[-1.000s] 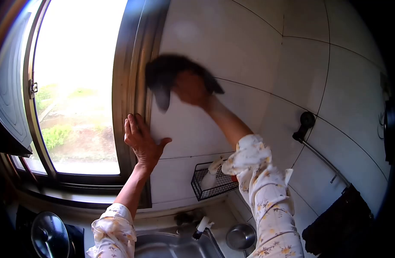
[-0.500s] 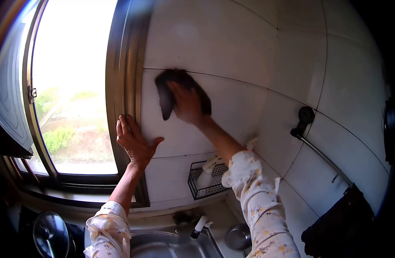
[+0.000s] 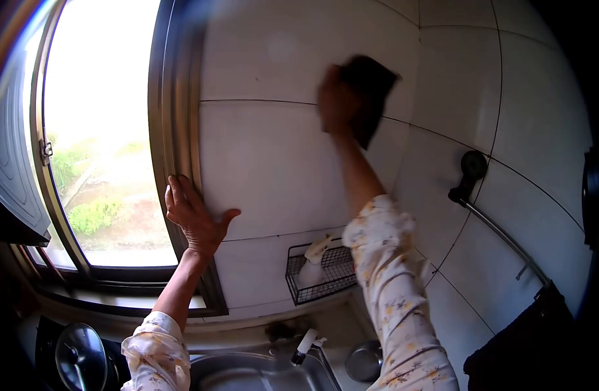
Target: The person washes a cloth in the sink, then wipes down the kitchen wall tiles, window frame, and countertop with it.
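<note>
Both hands are raised before a tiled wall (image 3: 267, 156), with flower-printed sleeves bunched below the wrists. By the right hand (image 3: 338, 104), which is blurred, a dark cloth (image 3: 371, 85) is gripped at the tiles — most of it is spread to the right of the fingers, and 1 corner is hung beside the wrist. How far those fingers are bent cannot be told. Lower and to the left, the left hand (image 3: 195, 218) is held open, its fingertips rested on the window frame (image 3: 175, 111) and its thumb stretched out toward the tiles.

Left of that hand, greenery and bare ground are seen through the window (image 3: 104, 163). Below and between the 2 hands, a spray bottle (image 3: 310, 270) is held in a black wire basket (image 3: 332, 287) set at the wall. Farther below, a metal sink (image 3: 221, 375) is seen, with a faucet (image 3: 305, 347) behind it and a metal pot (image 3: 361, 362) placed beside it, partly covered by the right sleeve. Beside the left sleeve, a round lid (image 3: 81, 358) is seen. Right of the right hand — well apart from it — a metal rail (image 3: 501, 238) is mounted, with a dark towel (image 3: 524, 345) hung at its lower end.
</note>
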Action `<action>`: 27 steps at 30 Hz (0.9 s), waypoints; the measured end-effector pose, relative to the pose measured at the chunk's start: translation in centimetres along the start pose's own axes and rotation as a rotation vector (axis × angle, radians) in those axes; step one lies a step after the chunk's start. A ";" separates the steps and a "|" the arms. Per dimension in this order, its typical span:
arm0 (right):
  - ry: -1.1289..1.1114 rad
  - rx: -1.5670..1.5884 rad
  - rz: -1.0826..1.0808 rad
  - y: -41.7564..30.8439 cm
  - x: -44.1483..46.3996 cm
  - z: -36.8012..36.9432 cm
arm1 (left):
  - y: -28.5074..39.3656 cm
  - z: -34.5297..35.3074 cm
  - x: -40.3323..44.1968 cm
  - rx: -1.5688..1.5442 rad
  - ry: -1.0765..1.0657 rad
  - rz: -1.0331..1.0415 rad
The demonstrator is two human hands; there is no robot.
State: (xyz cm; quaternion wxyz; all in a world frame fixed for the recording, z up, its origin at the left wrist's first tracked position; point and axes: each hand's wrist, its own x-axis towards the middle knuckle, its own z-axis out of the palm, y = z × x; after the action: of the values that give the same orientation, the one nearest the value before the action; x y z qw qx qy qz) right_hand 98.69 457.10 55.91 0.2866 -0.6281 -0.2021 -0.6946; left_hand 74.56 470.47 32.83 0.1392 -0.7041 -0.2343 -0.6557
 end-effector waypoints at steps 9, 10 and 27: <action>0.116 0.751 -0.688 -10.6 -1.9 -3.1 | 0.2 -0.3 0.1 -0.031 0.039 -0.007; 0.086 0.716 -0.853 -8.5 -1.2 -1.7 | 0.2 -0.2 0.0 -0.013 0.046 -0.007; 0.050 -0.057 -0.324 21.7 -1.2 2.6 | 0.5 0.8 -0.8 0.041 0.103 0.010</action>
State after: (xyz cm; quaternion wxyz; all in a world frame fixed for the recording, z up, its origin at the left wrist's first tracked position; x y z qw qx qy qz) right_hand 114.88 442.57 53.34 0.1579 -0.5777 -0.2737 -0.7526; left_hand 75.48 470.32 32.06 0.1687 -0.6678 -0.2365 -0.6853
